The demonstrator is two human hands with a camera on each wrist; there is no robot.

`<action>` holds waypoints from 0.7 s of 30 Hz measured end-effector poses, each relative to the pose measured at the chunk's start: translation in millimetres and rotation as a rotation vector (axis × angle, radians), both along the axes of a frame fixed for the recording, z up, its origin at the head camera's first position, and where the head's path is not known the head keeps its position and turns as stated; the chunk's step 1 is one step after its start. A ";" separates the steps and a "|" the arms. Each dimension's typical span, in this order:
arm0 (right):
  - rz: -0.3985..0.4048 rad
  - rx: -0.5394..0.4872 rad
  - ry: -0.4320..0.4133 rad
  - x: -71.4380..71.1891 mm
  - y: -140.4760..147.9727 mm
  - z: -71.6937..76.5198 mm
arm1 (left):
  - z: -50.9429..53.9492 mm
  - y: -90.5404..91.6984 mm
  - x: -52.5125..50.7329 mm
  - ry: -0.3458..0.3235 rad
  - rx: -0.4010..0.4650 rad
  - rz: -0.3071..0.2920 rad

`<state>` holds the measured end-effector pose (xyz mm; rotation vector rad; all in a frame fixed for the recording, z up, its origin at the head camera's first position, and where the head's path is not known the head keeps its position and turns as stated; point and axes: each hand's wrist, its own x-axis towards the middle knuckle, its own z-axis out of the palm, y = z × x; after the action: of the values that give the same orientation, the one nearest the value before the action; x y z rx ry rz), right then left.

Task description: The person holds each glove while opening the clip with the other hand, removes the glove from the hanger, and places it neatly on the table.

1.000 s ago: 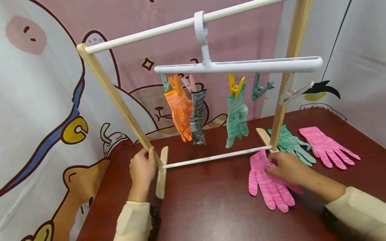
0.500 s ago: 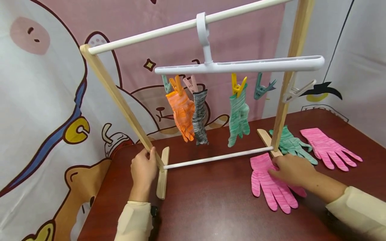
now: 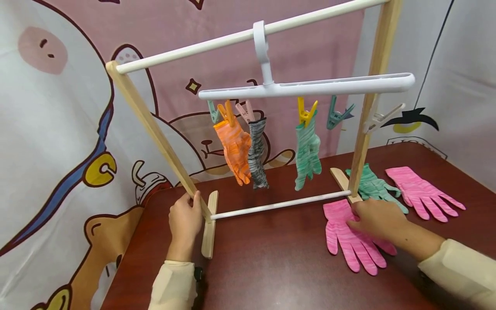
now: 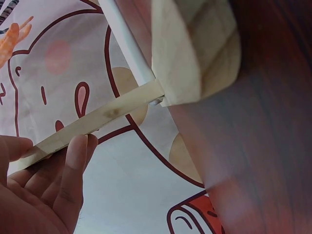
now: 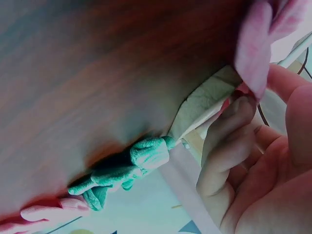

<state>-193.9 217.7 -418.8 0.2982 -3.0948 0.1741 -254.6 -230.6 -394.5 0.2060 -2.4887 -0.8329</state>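
Note:
My left hand holds the left wooden post of a small drying rack near its base; in the left wrist view, fingers and thumb pinch the post. My right hand has its fingers curled at the front end of the rack's right wooden foot. Partly under that hand lies a pink glove, palm flat on the table. A white hanger hangs from the top rod. Clipped below it are an orange glove, a grey-black knitted piece and a green glove.
Behind the right foot, another green glove and another pink glove lie on the dark red table. A teal clothespin and a white clothespin hang without cloth. A printed cloth backdrop stands behind.
My right hand and the pink glove beneath it have shifted slightly right, uncovering more of the right foot. My left hand keeps its hold on the post.

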 end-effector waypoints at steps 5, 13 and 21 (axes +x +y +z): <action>0.020 0.012 0.030 -2.9 2.9 -0.1 | -2.0 -0.5 0.9 0.012 -0.004 0.002; 0.013 -0.074 0.106 -6.2 -1.1 17.6 | -1.8 -0.1 0.4 0.007 -0.004 0.001; 0.046 -0.185 0.259 -6.1 -16.5 49.9 | 0.0 0.3 0.2 0.003 0.002 -0.003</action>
<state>-199.9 201.2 -368.9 0.3543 -2.7926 0.3874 -254.4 -230.3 -394.4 0.2021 -2.4858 -0.8361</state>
